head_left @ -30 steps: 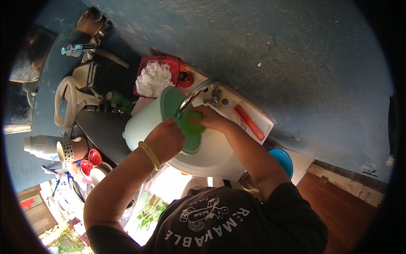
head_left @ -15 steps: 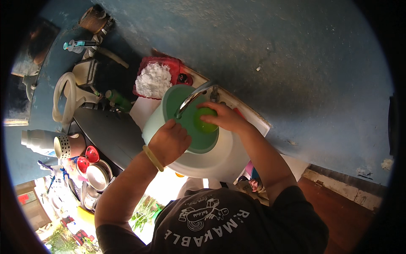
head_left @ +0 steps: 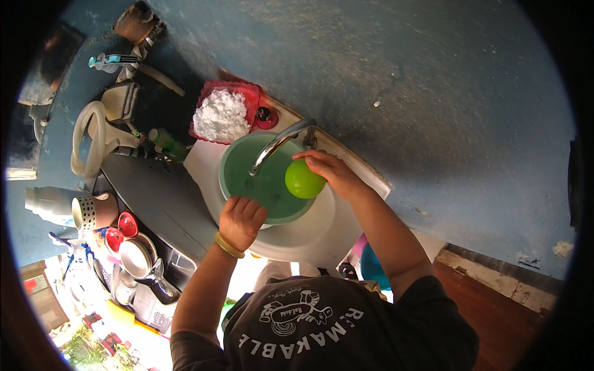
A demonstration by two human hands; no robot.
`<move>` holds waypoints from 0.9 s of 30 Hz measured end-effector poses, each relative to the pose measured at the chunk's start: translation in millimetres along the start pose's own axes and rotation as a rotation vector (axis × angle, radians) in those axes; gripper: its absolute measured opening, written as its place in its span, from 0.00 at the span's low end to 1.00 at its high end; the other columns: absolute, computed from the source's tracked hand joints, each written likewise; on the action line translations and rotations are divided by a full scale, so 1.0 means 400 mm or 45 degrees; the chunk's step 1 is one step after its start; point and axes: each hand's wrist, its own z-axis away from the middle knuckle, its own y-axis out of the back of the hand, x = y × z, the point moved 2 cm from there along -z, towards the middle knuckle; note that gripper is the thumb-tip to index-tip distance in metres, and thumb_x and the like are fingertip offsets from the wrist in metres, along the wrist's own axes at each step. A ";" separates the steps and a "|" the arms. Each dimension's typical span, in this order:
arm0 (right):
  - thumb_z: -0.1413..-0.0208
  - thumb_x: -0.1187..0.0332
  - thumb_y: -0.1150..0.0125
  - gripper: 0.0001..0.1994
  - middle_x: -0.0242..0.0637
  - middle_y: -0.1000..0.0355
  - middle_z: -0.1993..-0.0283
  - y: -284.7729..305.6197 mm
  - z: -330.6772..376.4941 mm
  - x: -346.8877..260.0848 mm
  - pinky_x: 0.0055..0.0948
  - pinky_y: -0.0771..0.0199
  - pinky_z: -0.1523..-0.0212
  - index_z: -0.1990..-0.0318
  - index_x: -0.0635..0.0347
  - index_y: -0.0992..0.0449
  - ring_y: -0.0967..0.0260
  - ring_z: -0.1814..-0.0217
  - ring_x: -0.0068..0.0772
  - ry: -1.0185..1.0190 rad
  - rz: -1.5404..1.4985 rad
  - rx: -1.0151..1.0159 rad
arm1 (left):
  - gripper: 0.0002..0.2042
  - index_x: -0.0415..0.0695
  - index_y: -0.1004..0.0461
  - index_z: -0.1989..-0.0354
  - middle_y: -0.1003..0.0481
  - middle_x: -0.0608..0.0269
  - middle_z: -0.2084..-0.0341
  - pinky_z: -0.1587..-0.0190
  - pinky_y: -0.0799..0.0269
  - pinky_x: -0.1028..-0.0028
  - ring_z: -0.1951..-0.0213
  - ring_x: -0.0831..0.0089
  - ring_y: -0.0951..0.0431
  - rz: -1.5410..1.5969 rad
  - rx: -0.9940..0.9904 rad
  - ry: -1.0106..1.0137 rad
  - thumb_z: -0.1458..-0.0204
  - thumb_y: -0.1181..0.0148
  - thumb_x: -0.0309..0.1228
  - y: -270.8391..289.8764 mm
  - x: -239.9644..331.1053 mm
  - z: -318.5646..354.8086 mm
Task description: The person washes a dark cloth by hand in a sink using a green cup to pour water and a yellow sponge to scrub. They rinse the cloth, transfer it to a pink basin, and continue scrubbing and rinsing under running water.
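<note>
A pale green basin (head_left: 230, 168) stands in the white sink (head_left: 331, 226), with what looks like water in it. My left hand (head_left: 242, 221) is closed over its near left rim, the fingertips hidden under the knuckles. My right hand (head_left: 333, 172) grips a small round lime-green bowl (head_left: 303, 180) by its upper right side, above the right part of the basin. The bowl's inside does not show. Over the basin's middle arches a chrome faucet (head_left: 272, 148).
A red tray (head_left: 250, 96) heaped with white material sits beyond the basin, beside a small red and black object (head_left: 266, 117). A dark curved surface (head_left: 154, 198) lies left, with pans (head_left: 134, 258) and a dotted mug (head_left: 90, 213). The blue wall (head_left: 445, 123) borders the right.
The basin has gone from tilted to nearly level in the sink. My left hand has come down and slightly left with its rim. The bowl has stayed in my right hand and shows more fully.
</note>
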 end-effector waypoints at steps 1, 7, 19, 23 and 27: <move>0.35 0.58 0.49 0.19 0.31 0.30 0.49 0.002 0.005 0.006 0.27 0.38 0.42 0.41 0.55 0.30 0.35 0.45 0.24 -0.040 -0.124 -0.010 | 0.04 0.49 0.32 0.77 0.33 0.66 0.78 0.58 0.33 0.69 0.71 0.68 0.29 -0.005 -0.023 0.028 0.64 0.44 0.29 -0.007 0.005 0.010; 0.46 0.70 0.40 0.28 0.35 0.35 0.41 0.014 0.032 0.031 0.30 0.43 0.35 0.36 0.57 0.36 0.40 0.36 0.30 0.042 -0.318 -0.162 | 0.04 0.48 0.31 0.77 0.32 0.65 0.77 0.56 0.32 0.67 0.70 0.66 0.28 0.041 -0.063 0.093 0.64 0.45 0.28 -0.025 0.028 0.029; 0.57 0.77 0.38 0.33 0.38 0.36 0.37 0.080 0.152 0.095 0.33 0.48 0.31 0.37 0.60 0.35 0.43 0.33 0.35 -0.249 -0.273 -0.139 | 0.09 0.43 0.28 0.69 0.27 0.58 0.63 0.43 0.37 0.54 0.53 0.60 0.27 0.066 -0.089 0.278 0.62 0.45 0.23 -0.021 0.060 0.017; 0.58 0.78 0.38 0.33 0.39 0.34 0.39 0.116 0.203 0.146 0.33 0.46 0.32 0.38 0.62 0.34 0.40 0.34 0.36 -0.309 -0.260 -0.208 | 0.12 0.44 0.26 0.64 0.28 0.57 0.56 0.39 0.42 0.50 0.47 0.59 0.29 0.062 -0.177 0.302 0.61 0.45 0.22 -0.007 0.075 0.007; 0.57 0.77 0.35 0.32 0.37 0.33 0.40 0.133 0.241 0.171 0.32 0.42 0.34 0.39 0.60 0.33 0.39 0.35 0.35 -0.508 -0.058 -0.371 | 0.17 0.45 0.24 0.57 0.29 0.56 0.53 0.36 0.45 0.48 0.43 0.58 0.32 0.173 -0.232 0.257 0.60 0.43 0.23 -0.002 0.104 0.000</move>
